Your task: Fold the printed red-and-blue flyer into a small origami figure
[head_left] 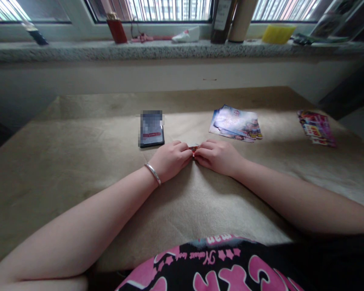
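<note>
My left hand (173, 160), with a silver bangle at the wrist, and my right hand (219, 157) meet over the middle of the table. Both are closed, fingertips almost touching. Pinched between them is a small, shiny red piece (193, 148). Fingers cover most of it, so its kind cannot be made out. Just beyond my left hand lies a phone (152, 128), its screen partly pixelated. Past my right hand, a loose pile of printed cards (237, 123) is spread flat on the table.
The table (87, 161) has a tan cover. Colourful pink and red packets (317, 128) overlap at the right. Along the stone windowsill (157, 51) stand a red lighter-like object (117, 29), a dark bottle (222, 22), a beige cylinder (242, 22) and a yellow block (278, 34).
</note>
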`<state>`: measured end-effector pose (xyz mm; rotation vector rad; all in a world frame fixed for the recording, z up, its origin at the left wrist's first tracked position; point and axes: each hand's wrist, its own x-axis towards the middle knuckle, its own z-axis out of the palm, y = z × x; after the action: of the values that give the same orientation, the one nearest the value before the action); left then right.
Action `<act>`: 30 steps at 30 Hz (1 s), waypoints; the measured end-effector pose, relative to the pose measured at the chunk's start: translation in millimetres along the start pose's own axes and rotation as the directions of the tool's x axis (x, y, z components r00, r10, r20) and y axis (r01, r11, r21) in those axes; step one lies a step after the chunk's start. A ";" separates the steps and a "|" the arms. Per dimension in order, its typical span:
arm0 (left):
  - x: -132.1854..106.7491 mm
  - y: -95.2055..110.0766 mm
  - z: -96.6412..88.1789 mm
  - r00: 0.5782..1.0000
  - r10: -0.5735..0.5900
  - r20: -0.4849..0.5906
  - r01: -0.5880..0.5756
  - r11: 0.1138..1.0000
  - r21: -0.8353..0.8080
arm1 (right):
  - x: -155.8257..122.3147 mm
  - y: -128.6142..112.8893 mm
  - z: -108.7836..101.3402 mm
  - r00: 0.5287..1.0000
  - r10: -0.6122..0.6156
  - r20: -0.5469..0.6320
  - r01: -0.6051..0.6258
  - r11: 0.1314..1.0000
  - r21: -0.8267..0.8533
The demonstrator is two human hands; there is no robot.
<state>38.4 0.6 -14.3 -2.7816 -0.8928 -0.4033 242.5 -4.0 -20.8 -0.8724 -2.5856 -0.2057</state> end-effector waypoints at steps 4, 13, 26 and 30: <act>0.4 -2.1 1.6 1.000 -0.030 0.004 0.030 0.998 -0.059 | 2.1 0.2 2.7 0.997 0.075 0.007 -0.076 0.996 0.050; -2.5 -7.1 3.7 0.998 -0.061 -0.034 0.055 0.986 -0.156 | 5.5 3.5 3.9 0.984 0.174 0.028 -0.175 0.949 0.263; -4.8 -12.0 -3.9 0.997 0.075 0.010 -0.075 0.995 -0.069 | 6.1 5.0 5.9 0.953 0.294 0.072 -0.301 0.891 0.339; -6.9 -15.6 -5.4 0.989 0.149 -0.005 -0.150 0.989 -0.017 | 7.1 5.1 4.4 0.940 0.327 0.097 -0.340 0.874 0.347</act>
<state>22.7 7.9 -9.9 -2.8385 -0.6767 -0.3934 238.9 5.1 -21.7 -1.1617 -2.3411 0.3747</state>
